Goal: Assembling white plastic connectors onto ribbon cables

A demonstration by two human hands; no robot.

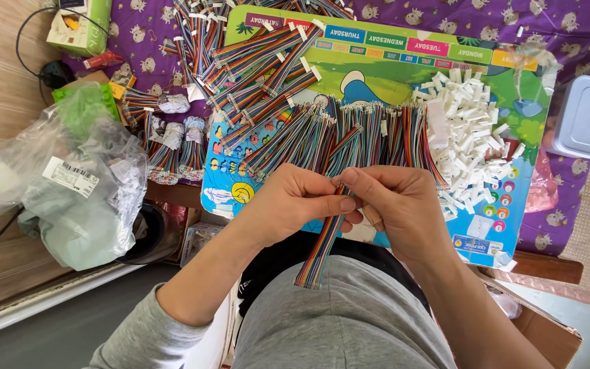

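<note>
Head view: we take the colourful board (404, 68) as our landmark. Both hands work at its near edge, over the lap. Our left hand (295, 201) and right hand (394, 205) meet fingertip to fingertip on the upper end of one rainbow ribbon cable (319, 253). Thumb and fingers of each hand are curled in tight and pinched on that end; whether a small part is also held between them we cannot tell. The rest of the cable hangs free below the board, down to the grey trousers, which keeps its loose end out of the work.

On the board, a fan of cables (349, 133) lies across the middle, ends pointing towards us, likely so that each can be drawn off singly. A pile of white connectors (469, 123) sits on the board's right part, just beside the fan and near our right hand. More cables with white ends (261, 58) lie on the board's upper left. Tied cable bundles (172, 143) stand off the board's left edge, with a clear plastic bag (69, 184) further left. A pale lidded box (587, 116) sits off the right edge.
</note>
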